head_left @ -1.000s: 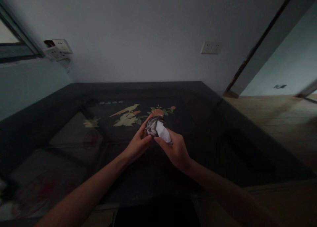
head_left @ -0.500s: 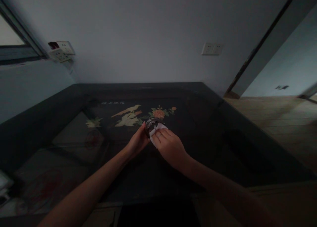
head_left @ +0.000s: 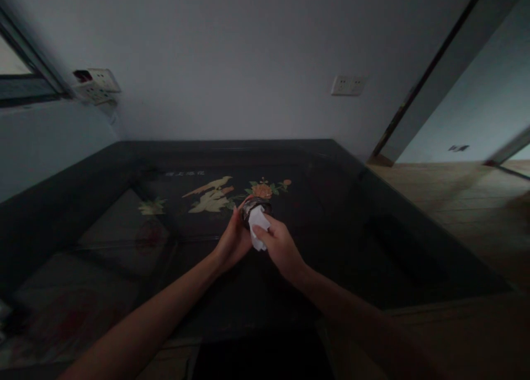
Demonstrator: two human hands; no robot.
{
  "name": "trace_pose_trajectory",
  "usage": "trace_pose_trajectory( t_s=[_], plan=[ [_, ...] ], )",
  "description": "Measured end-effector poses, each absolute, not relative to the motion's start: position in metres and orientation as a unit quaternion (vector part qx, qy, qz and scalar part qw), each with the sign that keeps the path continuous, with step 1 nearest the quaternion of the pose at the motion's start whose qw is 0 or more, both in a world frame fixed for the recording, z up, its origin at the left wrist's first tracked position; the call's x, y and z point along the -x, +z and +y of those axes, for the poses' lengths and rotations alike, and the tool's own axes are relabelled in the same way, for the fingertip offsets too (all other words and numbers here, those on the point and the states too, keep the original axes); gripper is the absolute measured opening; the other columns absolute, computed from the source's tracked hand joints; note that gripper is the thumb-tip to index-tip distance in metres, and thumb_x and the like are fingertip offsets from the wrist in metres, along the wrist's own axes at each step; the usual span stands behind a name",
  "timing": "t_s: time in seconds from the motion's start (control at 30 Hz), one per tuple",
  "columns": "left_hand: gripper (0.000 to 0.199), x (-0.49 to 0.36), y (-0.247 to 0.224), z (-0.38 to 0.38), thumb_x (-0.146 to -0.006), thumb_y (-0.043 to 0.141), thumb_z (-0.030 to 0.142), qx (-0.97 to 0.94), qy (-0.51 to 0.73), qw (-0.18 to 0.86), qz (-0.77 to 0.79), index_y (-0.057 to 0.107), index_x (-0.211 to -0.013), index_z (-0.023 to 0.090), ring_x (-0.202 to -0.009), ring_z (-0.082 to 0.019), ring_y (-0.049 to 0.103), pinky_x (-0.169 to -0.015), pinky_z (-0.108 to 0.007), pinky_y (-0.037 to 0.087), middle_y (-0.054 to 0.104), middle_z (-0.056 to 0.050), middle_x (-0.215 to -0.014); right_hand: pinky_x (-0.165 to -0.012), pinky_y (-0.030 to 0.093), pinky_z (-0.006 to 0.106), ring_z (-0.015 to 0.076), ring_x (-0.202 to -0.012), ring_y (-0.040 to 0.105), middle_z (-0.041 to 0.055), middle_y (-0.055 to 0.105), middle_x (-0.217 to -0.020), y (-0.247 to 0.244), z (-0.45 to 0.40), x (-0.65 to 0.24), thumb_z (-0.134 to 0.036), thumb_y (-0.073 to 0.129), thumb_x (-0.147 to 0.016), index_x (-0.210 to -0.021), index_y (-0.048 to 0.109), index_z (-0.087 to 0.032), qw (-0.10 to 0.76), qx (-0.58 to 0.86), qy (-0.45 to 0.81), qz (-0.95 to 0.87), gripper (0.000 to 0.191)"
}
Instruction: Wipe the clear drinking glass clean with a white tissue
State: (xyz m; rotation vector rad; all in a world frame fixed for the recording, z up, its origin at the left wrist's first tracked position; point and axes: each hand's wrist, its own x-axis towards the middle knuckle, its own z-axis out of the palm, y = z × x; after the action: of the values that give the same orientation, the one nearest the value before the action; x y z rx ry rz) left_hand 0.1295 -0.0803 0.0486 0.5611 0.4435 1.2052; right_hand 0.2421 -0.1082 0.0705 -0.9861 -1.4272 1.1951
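Note:
Over the middle of a dark glossy table (head_left: 290, 291), my left hand (head_left: 232, 239) is closed around the left side of a small dark, shiny, round object (head_left: 247, 207). Its kind is hard to make out in the dim light; it could be glass or metal. My right hand (head_left: 280, 246) pinches a crumpled white tissue (head_left: 258, 225) between thumb and fingers. The tissue lies against the near side of the round object and hides part of it.
The tabletop bears a bird picture (head_left: 211, 195) and an orange flower (head_left: 261, 190). A dark oblong shape (head_left: 408, 250) lies at the right. Wall sockets (head_left: 348, 85) and a power strip (head_left: 96, 90) are on the walls behind. Wooden floor (head_left: 439, 186) shows at right.
My right hand has turned, from fingers spread over the tissue to a thumb-side pinch, and more of the tissue shows. The left hand still holds the round object. The view has shifted slightly.

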Motion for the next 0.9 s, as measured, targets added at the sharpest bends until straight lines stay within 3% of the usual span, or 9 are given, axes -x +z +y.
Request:
trace_pose_trajectory(
  t_s=[0.1,0.2,0.43,0.57,0.67,0.8,0.9],
  plan=[
    [0.049,-0.130,0.046,-0.081,-0.094,0.048,0.038,-0.251,0.557,0.760,0.222,0.038,-0.141,0.029,-0.118,-0.021,0.055,-0.105,-0.035,0.039,0.060,-0.004,-0.128,-0.062,0.043,0.026,0.0148,-0.066,0.055,0.0026,0.062,-0.078,0.069,-0.105,-0.232,-0.029,0.055,-0.078,-0.096,0.063,-0.016,0.580,0.334,0.592,-0.449,0.023],
    [0.051,-0.129,0.045,-0.081,-0.093,0.049,0.038,-0.256,0.567,0.750,0.224,0.036,-0.142,0.031,-0.118,-0.020,0.055,-0.105,-0.034,0.039,0.058,-0.004,-0.129,-0.059,0.041,0.025,0.0139,-0.063,0.053,0.0019,0.061,-0.075,0.070,-0.104,-0.229,-0.029,0.054,-0.079,-0.093,0.062,-0.015,0.572,0.350,0.569,-0.475,0.021],
    [0.051,-0.123,0.054,-0.081,-0.090,0.054,0.039,-0.286,0.580,0.729,0.226,0.041,-0.139,0.029,-0.118,-0.021,0.056,-0.104,-0.035,0.039,0.059,-0.006,-0.129,-0.053,0.034,0.024,0.0124,-0.055,0.051,-0.0001,0.059,-0.065,0.080,-0.104,-0.242,-0.027,0.048,-0.090,-0.089,0.059,-0.015,0.399,0.423,0.277,-0.765,0.016],
    [0.048,-0.120,0.056,-0.077,-0.090,0.055,0.041,-0.278,0.577,0.726,0.249,0.045,-0.135,0.027,-0.116,-0.021,0.057,-0.103,-0.033,0.041,0.060,-0.005,-0.127,-0.061,0.041,0.027,0.0186,-0.068,0.062,0.0055,0.067,-0.077,0.081,-0.096,-0.249,-0.048,0.054,-0.089,-0.091,0.059,-0.015,0.301,0.406,0.122,-0.854,0.034],
    [0.044,-0.118,0.053,-0.072,-0.090,0.054,0.039,-0.274,0.564,0.732,0.267,0.050,-0.132,0.025,-0.113,-0.020,0.058,-0.099,-0.032,0.043,0.061,-0.006,-0.126,-0.069,0.045,0.030,0.0224,-0.080,0.066,0.0088,0.071,-0.086,0.080,-0.090,-0.254,-0.053,0.059,-0.084,-0.093,0.061,-0.014,0.219,0.389,0.042,-0.894,0.040],
    [0.035,-0.116,0.047,-0.064,-0.091,0.053,0.038,-0.283,0.521,0.746,0.303,0.060,-0.119,0.019,-0.095,-0.019,0.065,-0.084,-0.028,0.049,0.068,-0.008,-0.110,-0.076,0.050,0.032,0.0233,-0.085,0.068,0.0117,0.073,-0.092,0.075,-0.089,-0.257,-0.036,0.068,-0.081,-0.099,0.064,-0.012,0.133,0.369,-0.054,-0.918,0.030],
    [0.031,-0.115,0.047,-0.061,-0.092,0.050,0.038,-0.275,0.497,0.747,0.346,0.067,-0.106,0.016,-0.079,-0.016,0.066,-0.071,-0.024,0.050,0.071,-0.008,-0.093,-0.087,0.050,0.034,0.0241,-0.094,0.068,0.0148,0.072,-0.101,0.066,-0.093,-0.255,-0.017,0.062,-0.085,-0.106,0.064,-0.007,0.117,0.376,-0.125,-0.911,0.023]
  ],
)
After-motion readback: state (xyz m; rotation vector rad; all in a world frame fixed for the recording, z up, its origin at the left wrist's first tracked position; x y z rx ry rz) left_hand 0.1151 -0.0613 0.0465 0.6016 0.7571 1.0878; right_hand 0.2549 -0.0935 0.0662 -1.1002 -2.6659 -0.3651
